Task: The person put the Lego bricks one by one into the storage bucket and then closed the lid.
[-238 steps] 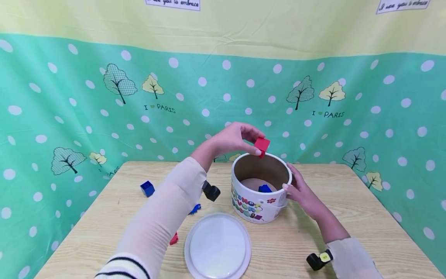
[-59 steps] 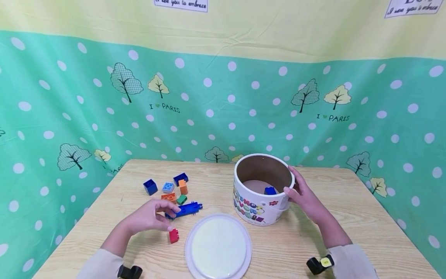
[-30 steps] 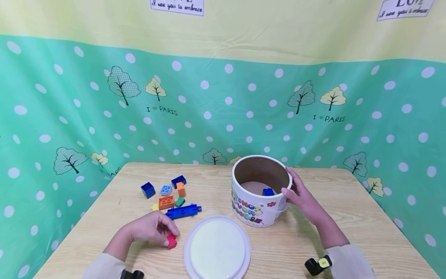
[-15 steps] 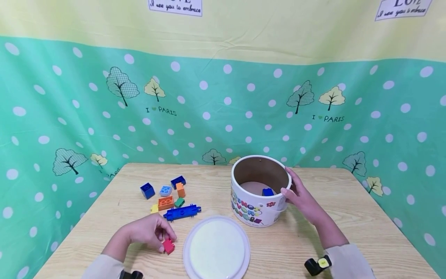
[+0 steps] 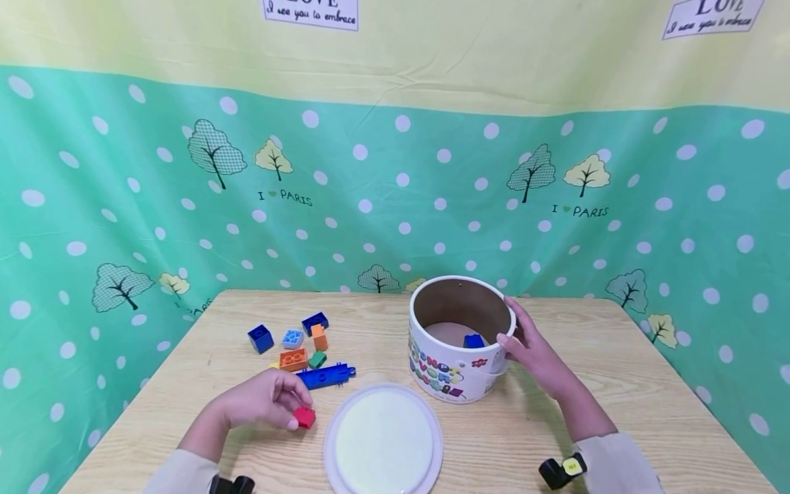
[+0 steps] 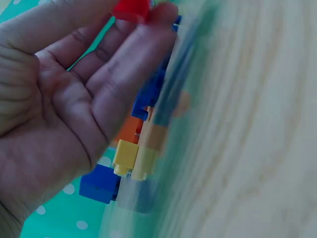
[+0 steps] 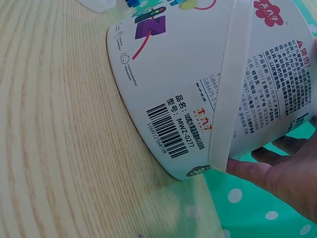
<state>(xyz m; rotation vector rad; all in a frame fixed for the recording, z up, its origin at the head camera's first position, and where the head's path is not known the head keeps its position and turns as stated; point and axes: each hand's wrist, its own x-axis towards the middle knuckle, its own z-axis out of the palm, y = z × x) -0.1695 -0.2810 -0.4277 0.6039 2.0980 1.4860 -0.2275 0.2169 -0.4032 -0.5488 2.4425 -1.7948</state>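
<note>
My left hand (image 5: 262,401) pinches a small red toy brick (image 5: 305,417) between thumb and fingers, low over the table's left side. In the left wrist view the red brick (image 6: 132,9) shows at the fingertips, partly cut off by the top edge. My right hand (image 5: 538,360) grips the rim of a white printed bucket (image 5: 432,363), thumb on the outside and the other fingers largely hidden behind it. A blue brick (image 5: 474,341) lies inside the bucket. The right wrist view shows the bucket's label and its white strap handle (image 7: 230,94) beside the thumb.
Behind my left hand lie a long blue piece (image 5: 327,375), an orange brick (image 5: 293,359), a green one (image 5: 317,360), a light blue one (image 5: 293,338) and several others. A round white lid (image 5: 384,439) lies in front of the bucket. A patterned curtain (image 5: 395,171) hangs behind the table.
My left hand came back from over the bucket, where it held another red brick, and picked up the red brick near the lid, turning it in its fingers. The right hand stays on the bucket.
</note>
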